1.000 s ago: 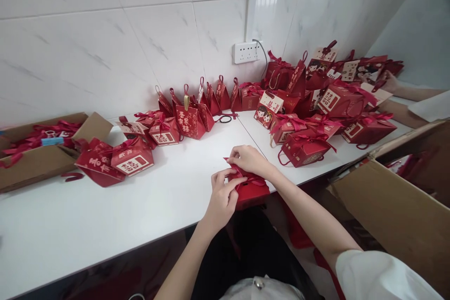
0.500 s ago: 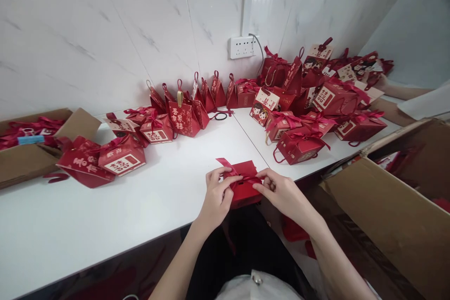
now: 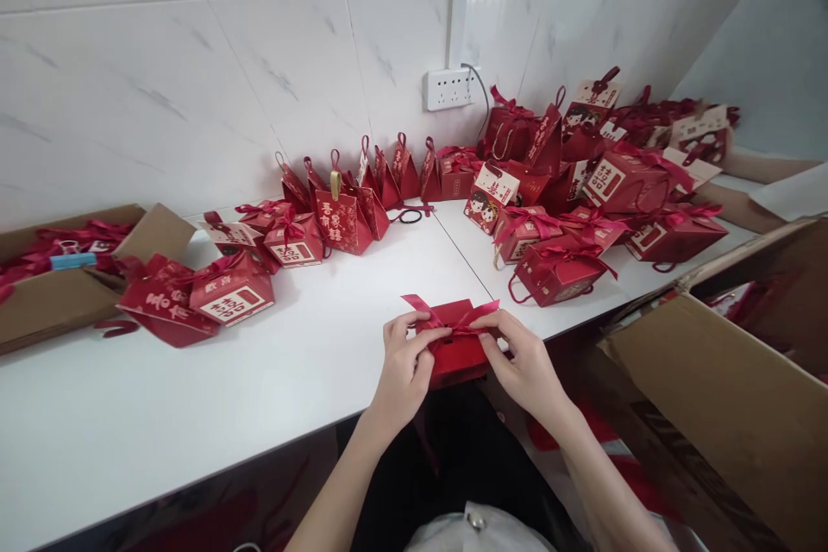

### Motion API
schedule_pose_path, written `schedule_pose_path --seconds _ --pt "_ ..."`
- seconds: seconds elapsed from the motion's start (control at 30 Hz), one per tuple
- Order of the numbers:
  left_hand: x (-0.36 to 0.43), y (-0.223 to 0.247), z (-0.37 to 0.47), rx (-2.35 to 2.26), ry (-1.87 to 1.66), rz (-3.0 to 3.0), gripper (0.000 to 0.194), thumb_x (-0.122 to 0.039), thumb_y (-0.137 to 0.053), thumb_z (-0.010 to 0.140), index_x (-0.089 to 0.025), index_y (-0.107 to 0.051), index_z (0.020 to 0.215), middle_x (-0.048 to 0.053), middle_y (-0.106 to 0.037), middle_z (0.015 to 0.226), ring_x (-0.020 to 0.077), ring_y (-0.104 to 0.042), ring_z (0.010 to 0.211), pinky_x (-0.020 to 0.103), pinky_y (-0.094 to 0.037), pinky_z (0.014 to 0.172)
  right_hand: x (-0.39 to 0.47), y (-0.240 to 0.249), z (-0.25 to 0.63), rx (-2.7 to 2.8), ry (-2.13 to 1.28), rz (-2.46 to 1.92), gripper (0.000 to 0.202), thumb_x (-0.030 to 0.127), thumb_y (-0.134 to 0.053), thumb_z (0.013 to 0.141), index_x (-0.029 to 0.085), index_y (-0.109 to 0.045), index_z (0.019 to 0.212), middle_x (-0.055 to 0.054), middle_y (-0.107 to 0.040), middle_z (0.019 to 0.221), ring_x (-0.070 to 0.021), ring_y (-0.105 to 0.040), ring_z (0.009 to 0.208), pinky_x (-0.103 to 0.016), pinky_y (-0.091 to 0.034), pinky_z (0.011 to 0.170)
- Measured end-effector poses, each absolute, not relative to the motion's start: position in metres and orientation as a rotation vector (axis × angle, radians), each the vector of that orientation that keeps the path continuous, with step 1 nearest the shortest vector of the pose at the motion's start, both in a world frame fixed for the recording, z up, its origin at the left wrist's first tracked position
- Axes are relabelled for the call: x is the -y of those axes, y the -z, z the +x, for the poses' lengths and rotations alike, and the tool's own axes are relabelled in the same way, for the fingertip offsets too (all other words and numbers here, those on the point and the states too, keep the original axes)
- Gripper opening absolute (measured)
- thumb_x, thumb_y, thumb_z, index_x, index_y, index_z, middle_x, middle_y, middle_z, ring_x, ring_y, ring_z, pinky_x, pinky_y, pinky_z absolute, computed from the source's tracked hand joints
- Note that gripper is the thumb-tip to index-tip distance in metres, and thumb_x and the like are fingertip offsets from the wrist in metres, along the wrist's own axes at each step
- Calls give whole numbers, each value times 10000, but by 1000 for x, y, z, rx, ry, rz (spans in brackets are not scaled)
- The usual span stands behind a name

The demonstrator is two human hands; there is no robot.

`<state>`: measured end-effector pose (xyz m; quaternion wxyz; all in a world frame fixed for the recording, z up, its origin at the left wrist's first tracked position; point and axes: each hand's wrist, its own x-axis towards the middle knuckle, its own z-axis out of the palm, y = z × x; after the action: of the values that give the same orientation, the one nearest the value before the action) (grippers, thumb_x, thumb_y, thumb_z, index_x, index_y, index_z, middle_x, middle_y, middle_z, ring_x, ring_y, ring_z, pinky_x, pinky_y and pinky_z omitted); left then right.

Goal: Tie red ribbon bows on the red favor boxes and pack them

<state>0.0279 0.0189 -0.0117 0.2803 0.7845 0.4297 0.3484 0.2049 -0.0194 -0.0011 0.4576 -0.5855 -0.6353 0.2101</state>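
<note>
Head view: white table [image 3: 246, 405] along marbled tile wall [image 3: 272, 60], socket panel [image 3: 448, 90] above back edge. Red box [image 3: 459, 366] at near edge, under both hands. Left hand [image 3: 404, 362] and right hand [image 3: 525, 362] nearly closed, fingers pinching ribbon [image 3: 462, 329] on its top. Decorated red boxes [image 3: 560, 276] heaped toward right, more toward left. Open carton [image 3: 58, 306] at far left, bigger carton [image 3: 730, 388] at right. Another person's arms [image 3: 763, 168] reach in, far right.
</note>
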Motion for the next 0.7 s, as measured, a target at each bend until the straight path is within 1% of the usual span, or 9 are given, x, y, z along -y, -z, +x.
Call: schedule_pose_path --seconds 0.13,0.23,0.27,0.33,0.37,0.43,0.5,0.57,0.7 --pt "-19 13 28 -1125 -932 2088 435 -49 -364 826 -286 -661 1037 52 -481 1188 224 -420 1132 430 -394 984 21 -2 202 1451 -620 -1470 159 218 -489 828 219 -601 941 -36 -614 836 -177 -556 698 -309 -455 657" --pt "-18 15 30 -1126 -1046 2015 428 -64 -385 815 -277 -595 1121 60 -479 1176 217 -429 1130 405 -389 966 19 -3 199 1373 -663 -1498 155 315 -538 825 212 -623 905 -45 -621 822 -185 -539 709 -306 -439 641" --pt "-18 16 31 -1160 -1125 1948 411 -81 -416 806 -262 -557 1147 66 -485 1146 211 -451 1095 385 -402 937 18 -2 198 1326 -687 -1504 166 345 -544 828 209 -623 882 -47 -624 812 -185 -537 709 -306 -436 644" --pt "-16 17 31 -1278 -1255 1741 326 -138 -502 780 -224 -508 1094 51 -506 996 184 -508 915 324 -437 813 16 2 197 1219 -765 -1485 182 371 -545 835 206 -616 858 -49 -629 813 -184 -548 723 -306 -439 666" --pt "-15 17 30 -1333 -1270 1625 254 -177 -539 772 -215 -494 1019 26 -499 897 164 -505 800 293 -435 734 15 3 196 1169 -814 -1460 181 370 -546 835 205 -613 863 -48 -628 823 -182 -557 739 -304 -443 685" --pt "-14 16 28 -1369 -1170 1447 132 -275 -562 790 -212 -458 842 -24 -442 724 131 -439 631 252 -385 608 15 6 196 1085 -912 -1401 167 357 -565 821 206 -608 878 -40 -622 841 -178 -572 776 -295 -450 719" --pt "-13 14 26 -1313 -1003 1376 247 -385 -520 829 -206 -408 701 -39 -390 630 122 -385 580 242 -331 562 15 7 195 1016 -992 -1359 167 352 -588 800 207 -605 880 -30 -617 840 -169 -576 779 -280 -455 719" --pt "-14 12 25 -1261 -904 1360 358 -454 -475 846 -199 -362 622 -40 -354 592 120 -351 575 243 -297 551 15 6 194 969 -1042 -1339 185 371 -603 788 204 -604 868 -27 -616 832 -164 -576 768 -271 -455 706" --pt "-17 11 25 -1210 -901 1347 377 -457 -493 838 -192 -354 609 -45 -335 591 110 -319 577 241 -277 554 14 7 194 966 -1022 -1355 253 439 -621 780 194 -610 840 -30 -615 805 -166 -569 755 -277 -447 698"
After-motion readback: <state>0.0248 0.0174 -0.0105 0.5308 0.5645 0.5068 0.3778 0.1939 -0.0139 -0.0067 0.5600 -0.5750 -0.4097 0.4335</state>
